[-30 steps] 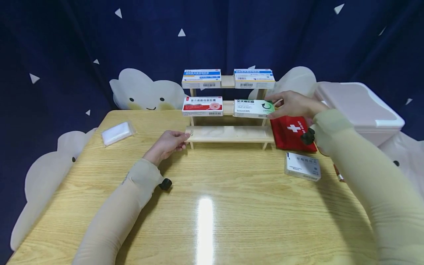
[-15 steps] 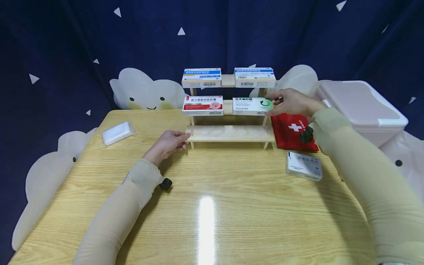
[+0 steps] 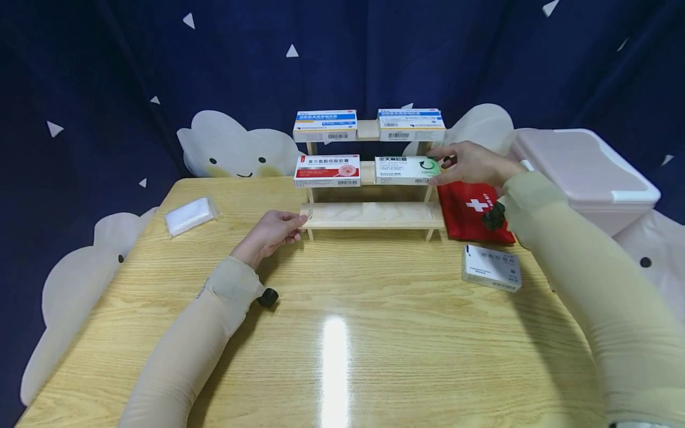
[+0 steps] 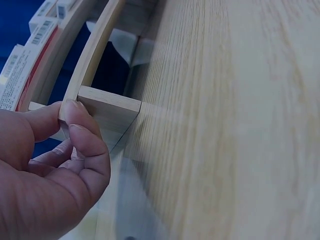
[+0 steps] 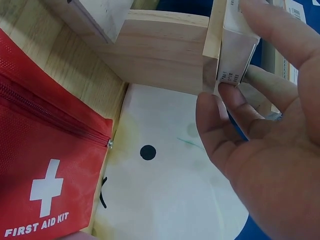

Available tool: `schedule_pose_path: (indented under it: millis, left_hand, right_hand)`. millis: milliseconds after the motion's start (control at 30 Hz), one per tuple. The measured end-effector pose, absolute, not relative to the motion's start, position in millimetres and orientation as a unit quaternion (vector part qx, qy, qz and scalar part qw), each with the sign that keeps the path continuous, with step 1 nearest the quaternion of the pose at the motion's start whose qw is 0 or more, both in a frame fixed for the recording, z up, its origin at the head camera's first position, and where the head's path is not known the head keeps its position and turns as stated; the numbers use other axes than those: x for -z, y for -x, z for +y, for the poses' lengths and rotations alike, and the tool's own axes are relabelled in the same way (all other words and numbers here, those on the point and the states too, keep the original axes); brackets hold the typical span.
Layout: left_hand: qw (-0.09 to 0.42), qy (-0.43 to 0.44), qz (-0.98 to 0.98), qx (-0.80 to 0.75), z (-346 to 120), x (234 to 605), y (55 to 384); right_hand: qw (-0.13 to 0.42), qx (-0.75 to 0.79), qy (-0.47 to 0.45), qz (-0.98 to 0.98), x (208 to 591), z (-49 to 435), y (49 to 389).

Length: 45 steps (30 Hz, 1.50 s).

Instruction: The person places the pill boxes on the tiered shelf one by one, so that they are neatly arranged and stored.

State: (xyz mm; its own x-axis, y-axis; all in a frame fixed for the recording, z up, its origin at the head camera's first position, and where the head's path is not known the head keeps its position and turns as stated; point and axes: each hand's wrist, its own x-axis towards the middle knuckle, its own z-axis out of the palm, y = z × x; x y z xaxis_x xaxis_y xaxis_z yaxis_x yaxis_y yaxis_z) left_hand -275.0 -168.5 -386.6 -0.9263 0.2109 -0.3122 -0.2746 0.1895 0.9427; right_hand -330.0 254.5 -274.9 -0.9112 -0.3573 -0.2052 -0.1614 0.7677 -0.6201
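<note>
A tiered wooden rack (image 3: 369, 216) stands on the table. My left hand (image 3: 275, 230) pinches the left end of its bottom shelf between thumb and curled fingers, as the left wrist view shows closely. On the middle shelf, at the right, lies a green-and-white medicine box (image 3: 402, 170). My right hand (image 3: 471, 163) holds that box by its right end, with thumb and fingers around it. Beside it on the same shelf is a red-and-white medicine box (image 3: 327, 171). Two blue-and-white medicine boxes, one left (image 3: 324, 125) and one right (image 3: 411, 125), occupy the top shelf.
Right of the rack lies a red first aid pouch (image 3: 465, 223), with a white medicine box (image 3: 491, 267) in front of it. A pale lidded bin (image 3: 583, 169) stands at the back right. A clear-wrapped white packet (image 3: 189, 216) lies on the left.
The green-and-white box has shifted slightly left and back on the middle shelf with my right hand on it. My left hand stays on the rack.
</note>
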Motion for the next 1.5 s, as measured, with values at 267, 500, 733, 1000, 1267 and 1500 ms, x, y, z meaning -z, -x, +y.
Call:
schedule_pose_path:
  millis: [267, 500, 733, 1000, 1267, 1500]
  left_hand:
    - [0.192, 0.022, 0.748, -0.635, -168.3, 386.4, 275.1]
    - [0.191, 0.022, 0.749, -0.634, -168.5, 386.7, 275.2]
    - [0.192, 0.033, 0.749, -0.633, -169.3, 388.7, 276.3]
    - [0.188, 0.030, 0.754, -0.628, -168.3, 388.2, 276.1]
    - [0.193, 0.030, 0.752, -0.630, -167.8, 387.6, 276.4]
    - [0.193, 0.033, 0.754, -0.627, -168.2, 386.2, 274.9]
  right_hand:
    - [0.158, 0.309, 0.140, 0.927, 274.5, 255.0, 330.8]
    - [0.168, 0.318, 0.132, 0.924, 275.2, 254.5, 330.3]
    - [0.167, 0.322, 0.134, 0.922, 275.6, 255.9, 329.9]
    - [0.174, 0.323, 0.131, 0.921, 274.5, 257.3, 328.6]
    - [0.157, 0.298, 0.134, 0.932, 265.2, 265.7, 316.9]
    - [0.143, 0.280, 0.115, 0.942, 247.4, 284.6, 283.2]
